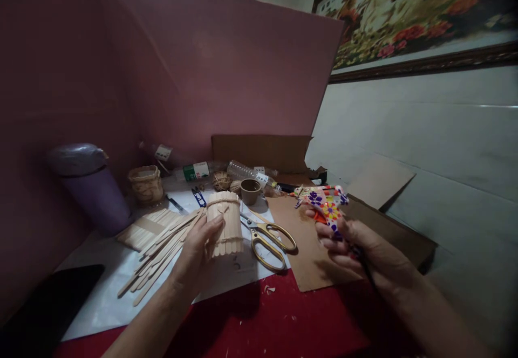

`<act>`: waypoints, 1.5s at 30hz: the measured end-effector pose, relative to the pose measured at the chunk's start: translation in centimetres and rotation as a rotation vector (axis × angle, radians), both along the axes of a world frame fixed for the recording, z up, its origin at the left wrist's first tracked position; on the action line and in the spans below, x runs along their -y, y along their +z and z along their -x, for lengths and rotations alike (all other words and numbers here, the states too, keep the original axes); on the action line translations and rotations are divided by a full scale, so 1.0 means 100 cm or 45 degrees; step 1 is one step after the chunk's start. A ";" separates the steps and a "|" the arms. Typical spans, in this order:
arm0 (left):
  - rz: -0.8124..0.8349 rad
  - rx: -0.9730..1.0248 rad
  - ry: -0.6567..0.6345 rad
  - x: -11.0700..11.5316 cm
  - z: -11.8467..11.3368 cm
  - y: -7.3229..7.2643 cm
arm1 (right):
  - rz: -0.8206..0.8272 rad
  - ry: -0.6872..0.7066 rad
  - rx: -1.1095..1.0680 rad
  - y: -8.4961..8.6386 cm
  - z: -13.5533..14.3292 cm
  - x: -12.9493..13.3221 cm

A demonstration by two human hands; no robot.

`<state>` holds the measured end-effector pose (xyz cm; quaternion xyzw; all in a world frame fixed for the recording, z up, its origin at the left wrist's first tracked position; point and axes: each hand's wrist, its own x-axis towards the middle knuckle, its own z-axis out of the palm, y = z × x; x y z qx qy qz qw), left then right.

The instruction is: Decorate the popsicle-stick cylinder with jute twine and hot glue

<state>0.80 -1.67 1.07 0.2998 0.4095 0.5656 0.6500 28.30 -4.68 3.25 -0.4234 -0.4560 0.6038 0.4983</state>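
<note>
My left hand (pixel 198 247) is closed round a small upright holder of wooden craft sticks (pixel 229 231), tied with twine near its top and bottom. My right hand (pixel 343 239), to the right over the cardboard, grips a flower-patterned glue gun (pixel 326 207) whose nozzle points left; a dark cord hangs from its handle. Gold-handled scissors (pixel 269 239) lie between my hands. Loose craft sticks (pixel 162 255) fan out left of my left hand, beside a flat stack of sticks (pixel 149 228).
A purple bin (pixel 95 191) and a twine-wrapped cup (pixel 145 185) stand at the left. Behind the holder are a small brown cup (pixel 251 191), a twine ball (pixel 222 181) and plastic bottles (pixel 246 172). Brown cardboard (pixel 307 261) lies at the right on the red surface (pixel 263 320).
</note>
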 end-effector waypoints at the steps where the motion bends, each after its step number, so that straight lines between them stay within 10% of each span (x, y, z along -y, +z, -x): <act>1: 0.007 -0.015 -0.004 0.001 0.000 0.000 | 0.061 0.051 -0.077 0.000 0.008 0.005; 13: -0.251 -0.064 -0.201 0.002 -0.005 -0.004 | -0.030 0.316 0.287 -0.005 0.059 0.024; 45: -0.219 -0.032 -0.242 -0.003 -0.010 -0.014 | -0.055 0.330 0.384 -0.013 0.064 0.007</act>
